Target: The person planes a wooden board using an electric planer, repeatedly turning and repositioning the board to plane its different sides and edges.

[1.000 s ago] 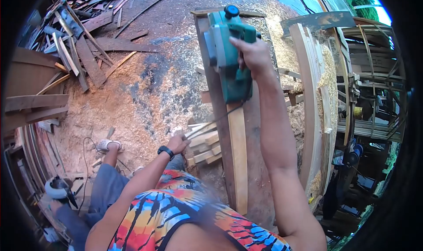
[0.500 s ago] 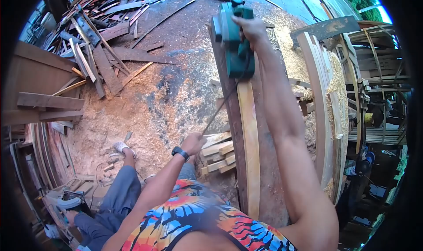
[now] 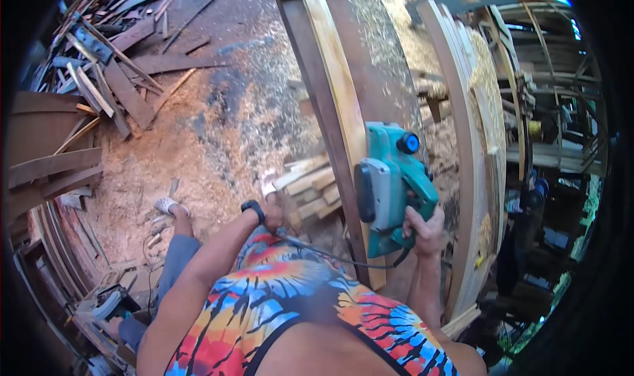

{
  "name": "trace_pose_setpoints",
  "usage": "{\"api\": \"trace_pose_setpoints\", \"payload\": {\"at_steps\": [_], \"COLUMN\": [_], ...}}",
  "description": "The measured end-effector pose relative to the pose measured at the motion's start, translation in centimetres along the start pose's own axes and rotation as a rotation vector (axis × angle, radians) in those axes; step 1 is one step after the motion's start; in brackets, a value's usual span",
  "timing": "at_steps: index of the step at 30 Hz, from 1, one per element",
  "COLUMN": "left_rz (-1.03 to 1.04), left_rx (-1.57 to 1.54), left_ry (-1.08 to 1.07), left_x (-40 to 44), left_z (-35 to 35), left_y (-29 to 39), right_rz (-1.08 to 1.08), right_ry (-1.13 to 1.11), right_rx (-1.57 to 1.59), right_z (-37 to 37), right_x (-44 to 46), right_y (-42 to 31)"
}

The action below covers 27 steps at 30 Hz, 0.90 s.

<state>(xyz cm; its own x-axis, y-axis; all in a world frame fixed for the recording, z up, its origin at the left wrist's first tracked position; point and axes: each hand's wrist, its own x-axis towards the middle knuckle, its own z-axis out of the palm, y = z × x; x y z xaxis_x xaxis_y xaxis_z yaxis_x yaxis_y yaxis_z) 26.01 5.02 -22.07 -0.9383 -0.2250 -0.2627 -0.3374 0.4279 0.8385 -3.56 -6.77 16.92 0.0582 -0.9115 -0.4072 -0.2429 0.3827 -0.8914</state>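
My right hand is wrapped around the rear handle of a green electric hand planer. The planer is over the near part of a long pale wooden board; whether its sole touches the wood I cannot tell. That board lies lengthwise on a wide dark plank bench strewn with shavings. My left hand, with a black watch on the wrist, is closed on the planer's power cord beside my thigh. The cord sags across my front to the planer's back end.
Short timber pieces are stacked left of the bench. Long pale boards stand along its right. Scrap wood is heaped at far left. Wood shavings cover the floor. Another person's leg is at lower left, near a power tool.
My right hand has drawn the planer from the far end of the board back towards my body. My left hand has moved left and slightly nearer, and the cord has gone slack.
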Motion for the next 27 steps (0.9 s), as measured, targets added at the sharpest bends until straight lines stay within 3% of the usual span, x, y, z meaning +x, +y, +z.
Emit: {"api": "trace_pose_setpoints", "payload": {"at_steps": [1,2,5,8,9,12,14,16,19,22,23,27], "left_rz": [0.161,0.313,0.407,-0.194,-0.166,-0.187,-0.323,-0.445,-0.456,-0.469,-0.406,-0.633], "left_rx": [0.101,0.159,-0.009,-0.121,0.034,-0.098,-0.101,-0.382,-0.957,-1.252,-1.225,-0.732], "left_ry": [0.023,0.181,0.147,-0.032,-0.084,0.227,0.125,0.326,0.755,1.044,1.077,1.213], "left_x": [1.3,2.8,9.6,8.8,8.6,11.8,11.1,12.0,13.6,15.8,16.9,21.4], "left_z": [0.7,2.7,7.2,3.3,1.9,8.5,5.5,6.6,5.5,4.3,4.4,4.3], "left_y": [-0.3,-1.0,-0.7,7.5,9.8,8.0,12.0,13.3,17.9,24.1,24.8,29.0], "right_rz": [0.011,0.019,0.067,0.129,0.14,0.139,0.168,0.152,0.14,0.082,0.06,-0.003], "right_ry": [0.026,0.05,0.168,0.29,0.317,0.348,0.394,0.4,0.348,0.333,0.321,0.309], "right_rx": [0.01,0.02,0.018,0.018,0.02,0.064,0.137,0.184,0.169,0.133,0.132,0.152], "right_z": [-1.3,-2.6,-5.9,-8.3,-9.2,-11.7,-13.2,-14.8,-17.0,-19.0,-19.8,-22.3], "right_x": [-1.9,-3.9,-8.2,-12.2,-13.4,-16.1,-18.4,-20.5,-21.8,-23.5,-23.8,-23.9], "right_y": [0.7,1.4,3.9,6.4,7.4,10.9,13.1,14.9,17.5,19.7,20.6,24.2]}}
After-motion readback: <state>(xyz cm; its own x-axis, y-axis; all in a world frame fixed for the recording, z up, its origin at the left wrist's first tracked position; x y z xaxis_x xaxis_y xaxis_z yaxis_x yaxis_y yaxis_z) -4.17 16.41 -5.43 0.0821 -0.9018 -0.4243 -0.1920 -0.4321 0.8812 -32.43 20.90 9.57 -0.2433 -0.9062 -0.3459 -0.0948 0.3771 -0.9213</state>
